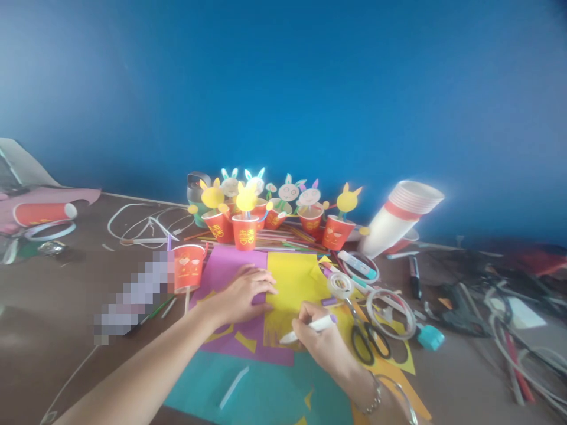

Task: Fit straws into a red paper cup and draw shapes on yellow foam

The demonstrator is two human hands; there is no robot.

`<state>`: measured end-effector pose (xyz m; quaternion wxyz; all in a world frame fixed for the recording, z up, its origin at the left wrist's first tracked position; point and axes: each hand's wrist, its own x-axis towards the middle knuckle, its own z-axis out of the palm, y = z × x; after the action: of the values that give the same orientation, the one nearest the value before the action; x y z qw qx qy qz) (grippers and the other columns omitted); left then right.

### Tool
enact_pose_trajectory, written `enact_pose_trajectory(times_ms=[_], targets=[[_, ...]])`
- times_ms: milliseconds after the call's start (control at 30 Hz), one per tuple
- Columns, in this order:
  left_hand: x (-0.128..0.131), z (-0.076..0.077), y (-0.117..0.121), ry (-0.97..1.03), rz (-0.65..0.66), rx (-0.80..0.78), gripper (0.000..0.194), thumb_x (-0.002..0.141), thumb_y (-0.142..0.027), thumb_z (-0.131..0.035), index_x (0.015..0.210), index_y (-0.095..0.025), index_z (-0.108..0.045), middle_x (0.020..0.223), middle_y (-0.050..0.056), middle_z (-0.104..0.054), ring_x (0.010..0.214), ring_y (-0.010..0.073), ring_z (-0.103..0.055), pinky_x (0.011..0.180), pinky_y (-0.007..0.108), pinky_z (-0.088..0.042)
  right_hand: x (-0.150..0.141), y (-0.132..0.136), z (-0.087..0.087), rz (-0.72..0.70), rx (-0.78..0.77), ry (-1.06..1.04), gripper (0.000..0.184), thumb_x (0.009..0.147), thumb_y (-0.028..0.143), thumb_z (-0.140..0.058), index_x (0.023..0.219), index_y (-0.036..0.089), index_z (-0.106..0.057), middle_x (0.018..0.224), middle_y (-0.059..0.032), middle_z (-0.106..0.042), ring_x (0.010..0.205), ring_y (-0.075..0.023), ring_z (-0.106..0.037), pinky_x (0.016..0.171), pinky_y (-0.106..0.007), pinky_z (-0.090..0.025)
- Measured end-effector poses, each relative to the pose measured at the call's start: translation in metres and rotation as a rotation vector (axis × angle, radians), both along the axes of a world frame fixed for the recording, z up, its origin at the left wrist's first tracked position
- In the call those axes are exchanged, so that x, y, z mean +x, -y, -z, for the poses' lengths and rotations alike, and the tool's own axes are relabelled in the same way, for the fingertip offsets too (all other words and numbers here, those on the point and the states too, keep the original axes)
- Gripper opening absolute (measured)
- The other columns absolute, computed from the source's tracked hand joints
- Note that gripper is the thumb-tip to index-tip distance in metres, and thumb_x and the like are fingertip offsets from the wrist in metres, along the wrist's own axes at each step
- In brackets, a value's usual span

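Observation:
A white marker pen (322, 323) with a purple end is gripped in my right hand (316, 336), its tip low over the near edge of a yellow paper sheet (292, 277). My left hand (245, 295) lies spread and flat, fingers reaching onto the yellow sheet and palm over a purple sheet (230, 265). Beneath these is a teal sheet (261, 383), with a pale strip (234, 387) on it. Scissors with black handles (370, 342) lie just right of my right hand, beside a roll of clear tape (341, 284).
Red paper cups (245, 233) with paper rabbit heads stand along the back, several in all. Another red cup (188, 267) is at left. Stacked white cups (394, 218) lean at right. A glue gun (465, 313), cables and a black marker (414, 277) lie farther right.

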<state>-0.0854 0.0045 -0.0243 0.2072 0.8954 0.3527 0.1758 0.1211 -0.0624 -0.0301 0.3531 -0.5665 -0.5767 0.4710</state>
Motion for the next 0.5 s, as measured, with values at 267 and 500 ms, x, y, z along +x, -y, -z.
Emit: enact_pose_trajectory(times_ms=[267, 500], targets=[[-0.0005, 0.0007, 0.0005, 0.000, 0.003, -0.005, 0.027, 0.084, -0.039, -0.069, 0.104, -0.021, -0.070, 0.120, 0.008, -0.068, 0.120, 0.0256, -0.056, 0.110, 0.044, -0.031, -0.0001, -0.0007, -0.0014, -0.076, 0.050, 0.078, 0.019, 0.066, 0.030, -0.045, 0.053, 0.025, -0.032, 0.046, 0.0071, -0.033, 0.045, -0.0094, -0.031, 0.042, -0.022, -0.026], [0.0001, -0.0002, 0.0000, 0.005, 0.000, -0.004, 0.029, 0.085, -0.043, -0.066, 0.104, -0.022, -0.070, 0.120, 0.008, -0.068, 0.120, 0.0258, -0.056, 0.110, 0.044, -0.032, -0.0002, -0.0002, 0.0010, -0.082, 0.064, 0.086, 0.020, 0.066, 0.028, -0.046, 0.053, 0.025, -0.031, 0.047, 0.0069, -0.033, 0.046, -0.0094, -0.031, 0.042, -0.022, -0.025]])
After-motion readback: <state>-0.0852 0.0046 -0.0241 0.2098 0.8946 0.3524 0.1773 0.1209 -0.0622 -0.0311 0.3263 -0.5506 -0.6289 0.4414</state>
